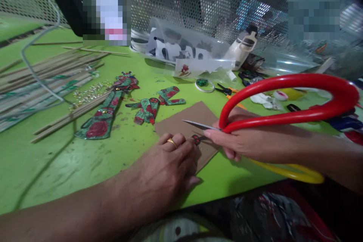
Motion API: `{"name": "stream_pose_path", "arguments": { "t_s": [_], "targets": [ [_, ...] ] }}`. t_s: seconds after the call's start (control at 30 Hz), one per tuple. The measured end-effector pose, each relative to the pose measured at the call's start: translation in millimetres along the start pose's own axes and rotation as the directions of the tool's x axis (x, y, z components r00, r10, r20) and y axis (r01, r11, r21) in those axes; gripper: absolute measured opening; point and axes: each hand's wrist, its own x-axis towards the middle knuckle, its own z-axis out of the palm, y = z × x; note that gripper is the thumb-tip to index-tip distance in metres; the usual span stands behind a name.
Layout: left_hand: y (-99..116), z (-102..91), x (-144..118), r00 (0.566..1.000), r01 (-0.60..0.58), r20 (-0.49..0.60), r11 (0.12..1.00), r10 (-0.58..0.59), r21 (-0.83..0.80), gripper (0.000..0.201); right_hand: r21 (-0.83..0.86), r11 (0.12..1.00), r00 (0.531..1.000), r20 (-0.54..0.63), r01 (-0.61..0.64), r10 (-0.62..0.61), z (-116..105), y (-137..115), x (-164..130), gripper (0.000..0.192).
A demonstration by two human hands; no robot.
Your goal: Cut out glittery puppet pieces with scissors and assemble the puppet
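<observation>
My left hand (167, 168), a gold ring on one finger, presses a small red-and-black painted piece (196, 139) onto a brown cardboard sheet (193, 119) on the green table (56, 159). My right hand (241, 141) grips large scissors with one red loop handle (292, 94) and one yellow loop handle (295, 172). The scissor blades (198, 125) point left, tip over the cardboard, just above the small piece. Two painted green-and-red cut-out figures lie beyond: a long figure (109, 107) and a smaller figure (154, 106).
Bamboo sticks (48, 75) and a grey cable (42, 64) lie at the left. At the back are a clear plastic bag of printed cut-outs (184, 51), a tape ring (204, 85), small scissors (227, 90), a white bottle (242, 47) and a perforated metal screen (198, 3).
</observation>
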Motion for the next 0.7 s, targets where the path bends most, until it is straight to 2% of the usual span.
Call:
{"name": "stream_pose_path", "arguments": {
  "t_s": [0.2, 0.3, 0.37, 0.47, 0.53, 0.6, 0.7],
  "targets": [
    [0, 0.1, 0, 1.000, -0.004, -0.004, 1.000, 0.004, 0.015, 0.038, -0.002, 0.999, 0.996, 0.086, -0.037, 0.037, -6, -10, 14, 0.045],
    [0, 2.1, 0, 0.999, -0.009, -0.046, 1.000, 0.010, 0.018, 0.036, 0.012, 0.997, 0.991, 0.111, -0.076, 0.074, -4, -11, 19, 0.045],
    [0, 2.7, 1, 0.998, -0.002, -0.063, 1.000, 0.003, 0.012, 0.035, 0.059, 0.995, 0.995, 0.067, -0.081, 0.077, 0, -7, 16, 0.044],
    [1, 1.2, 3, 0.999, 0.005, -0.048, 1.000, -0.005, 0.005, 0.037, 0.085, 0.995, 0.998, -0.053, 0.050, -0.046, 12, 3, 5, 0.044],
    [1, -0.7, 4, 1.000, 0.005, -0.028, 1.000, -0.005, 0.008, 0.038, 0.042, 0.994, 0.986, -0.134, 0.102, -0.096, 24, 11, -2, 0.043],
    [1, -2.2, 5, 1.000, 0.010, -0.003, 1.000, -0.010, 0.015, 0.039, 0.009, 0.995, 0.968, -0.233, 0.097, -0.092, 35, 17, -8, 0.042],
    [0, -2.3, 5, 0.999, 0.019, 0.031, 1.000, -0.019, 0.022, 0.038, 0.002, 0.985, 0.939, -0.302, 0.174, -0.166, 42, 19, -9, 0.041]
  ]
}}
